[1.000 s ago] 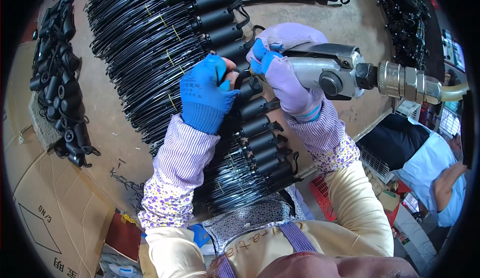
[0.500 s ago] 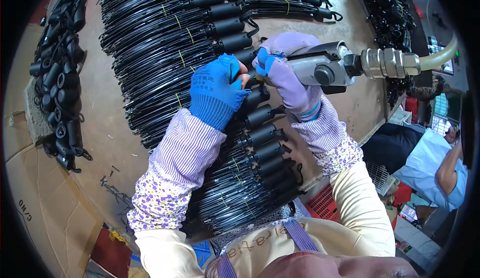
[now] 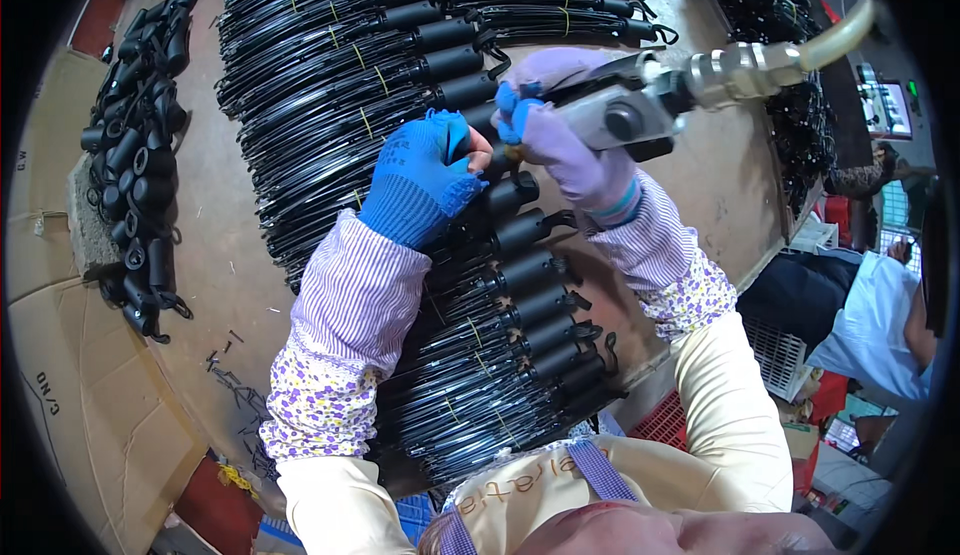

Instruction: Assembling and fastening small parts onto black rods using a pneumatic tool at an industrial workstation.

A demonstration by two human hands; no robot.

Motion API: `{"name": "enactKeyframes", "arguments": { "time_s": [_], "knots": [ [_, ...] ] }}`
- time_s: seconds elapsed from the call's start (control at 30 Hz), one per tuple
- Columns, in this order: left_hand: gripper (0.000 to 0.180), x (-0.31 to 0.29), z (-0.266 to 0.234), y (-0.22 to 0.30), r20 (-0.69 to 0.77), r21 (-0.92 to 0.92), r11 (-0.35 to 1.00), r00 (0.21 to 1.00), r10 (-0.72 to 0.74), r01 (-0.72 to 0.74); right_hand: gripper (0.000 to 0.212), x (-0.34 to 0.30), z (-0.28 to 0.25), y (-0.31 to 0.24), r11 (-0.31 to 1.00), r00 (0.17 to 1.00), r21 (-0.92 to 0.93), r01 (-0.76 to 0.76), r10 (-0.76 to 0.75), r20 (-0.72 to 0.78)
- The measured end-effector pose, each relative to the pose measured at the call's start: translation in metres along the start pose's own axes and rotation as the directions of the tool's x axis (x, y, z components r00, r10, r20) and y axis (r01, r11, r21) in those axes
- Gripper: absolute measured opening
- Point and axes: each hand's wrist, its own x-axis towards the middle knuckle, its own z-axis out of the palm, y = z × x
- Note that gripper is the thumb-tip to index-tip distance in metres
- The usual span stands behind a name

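Rows of black umbrella frames (image 3: 340, 85) with thin metal ribs and black cylindrical handles (image 3: 535, 270) lie side by side across the table. In a blue knit glove, my left hand (image 3: 425, 170) is closed over the row, its bare thumb and fingertip pressed together beside the handles. What they pinch is hidden. My right hand (image 3: 575, 145), in a lilac glove with blue fingertips, is wrapped round a grey air-powered driver (image 3: 615, 120). The driver's tip points left, close to my left fingertips and above a handle.
Loose black handles (image 3: 140, 165) are heaped along the table's left side. Small dark screws or pins (image 3: 240, 390) lie scattered at lower left. A clear air hose (image 3: 840, 35) runs off upper right. Another person (image 3: 870, 325) is at the right, near a white crate (image 3: 770, 355).
The driver has tilted slightly, its hose end rising and swinging left. My left hand has shifted a little left, still closed. The whole view has moved slightly.
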Motion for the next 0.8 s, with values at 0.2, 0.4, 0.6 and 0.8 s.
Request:
{"name": "enactKeyframes", "arguments": {
  "time_s": [0.2, 0.4, 0.6, 0.8],
  "knots": [
    [0.007, -0.007, 0.001, -0.009, -0.035, 0.048, 0.998, 0.999, 0.041, -0.039, 0.018, -0.011, -0.006, -0.021, 0.894, 0.985, 0.433, -0.115, 0.046, 0.166],
    [0.014, -0.018, 0.003, -0.005, -0.044, 0.120, 0.979, 0.984, 0.171, -0.165, 0.019, -0.026, -0.008, -0.007, 0.979, 0.994, 0.200, 0.037, -0.057, 0.093],
    [0.029, -0.023, 0.019, -0.007, 0.026, 0.201, 0.932, 0.953, 0.303, -0.302, 0.025, -0.028, -0.010, -0.006, 0.992, 0.998, 0.114, 0.059, -0.061, 0.018],
    [0.047, -0.029, 0.021, -0.003, 0.117, 0.430, 0.837, 0.940, 0.320, -0.338, 0.026, -0.035, -0.007, -0.023, 0.985, 0.999, 0.169, -0.026, 0.031, -0.027]
  ]
}}
